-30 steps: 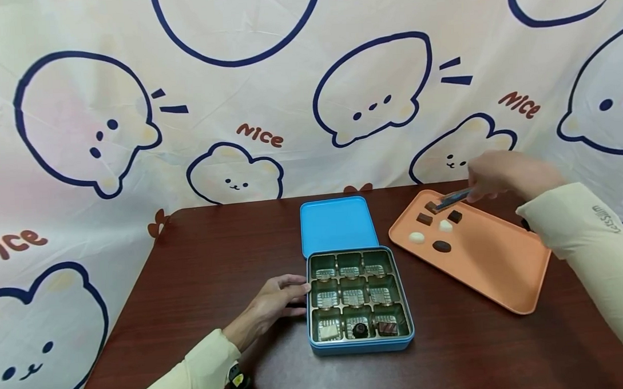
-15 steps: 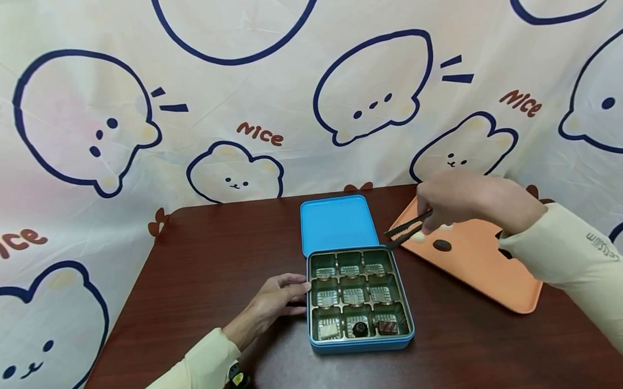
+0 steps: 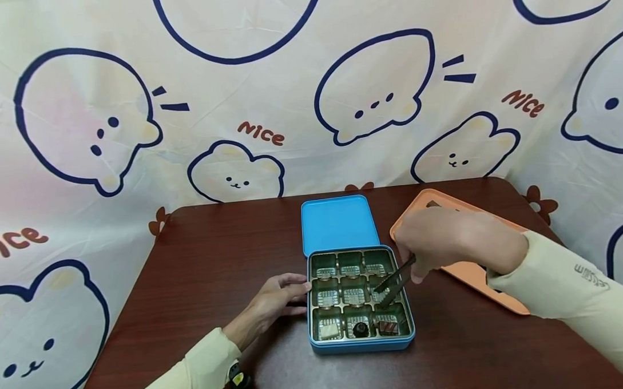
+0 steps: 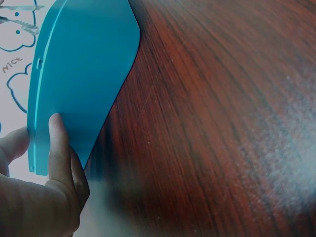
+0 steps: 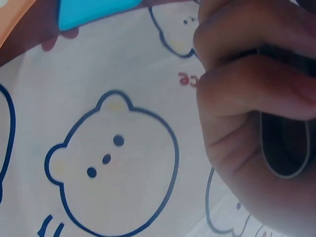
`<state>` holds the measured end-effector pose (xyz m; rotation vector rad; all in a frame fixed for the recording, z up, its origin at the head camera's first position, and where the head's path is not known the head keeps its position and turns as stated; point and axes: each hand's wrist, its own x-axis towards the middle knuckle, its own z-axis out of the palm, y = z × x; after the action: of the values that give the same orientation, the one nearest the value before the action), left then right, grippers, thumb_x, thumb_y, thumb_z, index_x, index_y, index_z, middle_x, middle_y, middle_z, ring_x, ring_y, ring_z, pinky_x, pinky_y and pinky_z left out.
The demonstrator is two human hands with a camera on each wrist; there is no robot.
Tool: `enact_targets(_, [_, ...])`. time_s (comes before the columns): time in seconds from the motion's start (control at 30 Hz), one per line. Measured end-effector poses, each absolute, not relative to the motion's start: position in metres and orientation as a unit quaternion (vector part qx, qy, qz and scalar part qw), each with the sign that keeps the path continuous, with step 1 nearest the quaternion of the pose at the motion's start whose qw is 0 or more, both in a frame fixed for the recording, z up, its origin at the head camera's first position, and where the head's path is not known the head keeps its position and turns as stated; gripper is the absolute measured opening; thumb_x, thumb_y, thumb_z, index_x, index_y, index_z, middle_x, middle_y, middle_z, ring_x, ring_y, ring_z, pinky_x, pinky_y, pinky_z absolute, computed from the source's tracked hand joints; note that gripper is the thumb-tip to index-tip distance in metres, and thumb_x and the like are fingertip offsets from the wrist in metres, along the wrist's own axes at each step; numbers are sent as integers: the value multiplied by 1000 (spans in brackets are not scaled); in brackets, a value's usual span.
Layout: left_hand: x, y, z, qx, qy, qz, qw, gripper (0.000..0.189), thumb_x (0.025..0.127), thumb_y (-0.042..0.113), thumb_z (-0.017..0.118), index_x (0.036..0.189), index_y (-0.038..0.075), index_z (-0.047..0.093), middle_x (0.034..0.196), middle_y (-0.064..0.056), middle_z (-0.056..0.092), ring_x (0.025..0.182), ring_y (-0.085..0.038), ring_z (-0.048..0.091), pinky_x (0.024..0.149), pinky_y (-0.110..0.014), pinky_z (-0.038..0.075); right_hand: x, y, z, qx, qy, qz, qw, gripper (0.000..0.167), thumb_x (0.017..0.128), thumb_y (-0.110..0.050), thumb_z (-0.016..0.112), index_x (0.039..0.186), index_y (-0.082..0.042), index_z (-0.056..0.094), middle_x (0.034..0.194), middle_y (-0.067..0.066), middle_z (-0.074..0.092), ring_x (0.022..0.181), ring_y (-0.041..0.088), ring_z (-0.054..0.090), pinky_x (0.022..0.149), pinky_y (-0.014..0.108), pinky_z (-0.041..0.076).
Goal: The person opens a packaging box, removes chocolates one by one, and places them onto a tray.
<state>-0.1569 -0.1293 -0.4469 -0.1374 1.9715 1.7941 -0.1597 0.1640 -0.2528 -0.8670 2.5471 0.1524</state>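
A blue tin [image 3: 360, 346] stands on the table with its lid [image 3: 338, 225] laid back behind it. Its gold insert has several compartments. The front row holds a white chocolate [image 3: 329, 331], a dark round chocolate [image 3: 360, 329] and a brown square chocolate [image 3: 388, 327]. My left hand [image 3: 278, 298] rests on the tin's left side, fingers fairly straight against the wall [image 4: 84, 79] and thumb at the rim. My right hand [image 3: 447, 238] grips dark tongs [image 3: 397, 277]; their tips, spread apart, overlap the middle-row right compartment. I cannot tell whether they hold anything.
Behind my right hand lies an orange tray [image 3: 481, 274], largely hidden, with a brown chocolate [image 3: 432, 203] showing near its far corner. A printed cloth [image 3: 297, 92] hangs along the back of the dark wooden table [image 3: 231, 249].
My right hand has carried the tongs from the brown chocolates on the orange tray leftward and toward me, over the tin. The left hand and tin have stayed put.
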Motion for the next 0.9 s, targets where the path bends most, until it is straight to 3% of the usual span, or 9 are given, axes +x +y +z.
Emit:
enact_targets(0.17, [-156,-129,-447,-49,717,654,236,49,95,20,69,135,-4,52,117,-19,67,95,-25,69,79,-40,62,-153,158,-262,-314,916,54,242,16,78,-25,87,69,-24,73,60,-11,58,57,6,53,53,24,46])
enact_targets(0.4, [-156,-129,-448,-48,716,655,238,50,96,20,69,135,-5,51,116,-20,67,95,-26,69,79,-39,62,-148,152,-276,-299,917,85,251,17,75,-27,89,71,-23,73,66,-11,58,61,8,53,56,28,48])
enact_targets(0.9, [-156,-128,-446,-53,723,647,235,49,95,21,69,135,-3,52,117,-19,66,96,-24,69,79,-40,62,-144,144,-307,-334,905,171,201,27,72,-35,91,73,-19,69,67,-10,56,60,8,50,54,26,48])
